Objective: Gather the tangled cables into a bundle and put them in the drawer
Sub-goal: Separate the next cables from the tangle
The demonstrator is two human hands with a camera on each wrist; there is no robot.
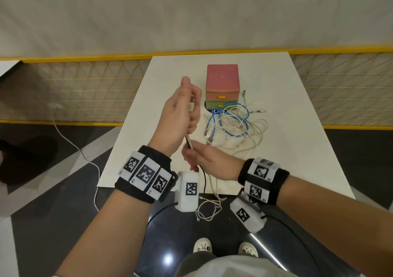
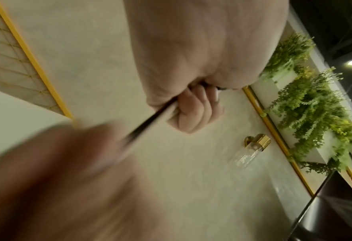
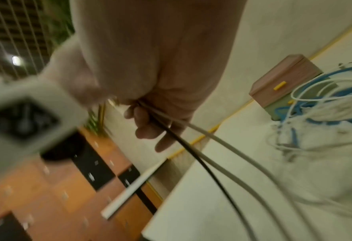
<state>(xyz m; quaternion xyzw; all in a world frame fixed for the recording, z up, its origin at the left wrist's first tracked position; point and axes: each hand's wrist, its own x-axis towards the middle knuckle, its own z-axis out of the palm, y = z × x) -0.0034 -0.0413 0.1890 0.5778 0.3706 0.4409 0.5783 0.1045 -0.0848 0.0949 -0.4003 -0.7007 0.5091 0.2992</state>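
Fingers of both hands curl round stretched cable strands above the white table, grey wall behind.

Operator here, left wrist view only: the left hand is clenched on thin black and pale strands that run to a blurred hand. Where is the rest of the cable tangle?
Observer: The tangle of blue and white cables lies on the white table, against the front of the small pink and green drawer box.
Operator: Any drawer open?
Observer: No. The pink drawer and the green drawer both look shut.
Operator: And the right hand?
Observer: The right hand has its grip on the same black and pale strands, low by the near table edge; white loops hang off below it.
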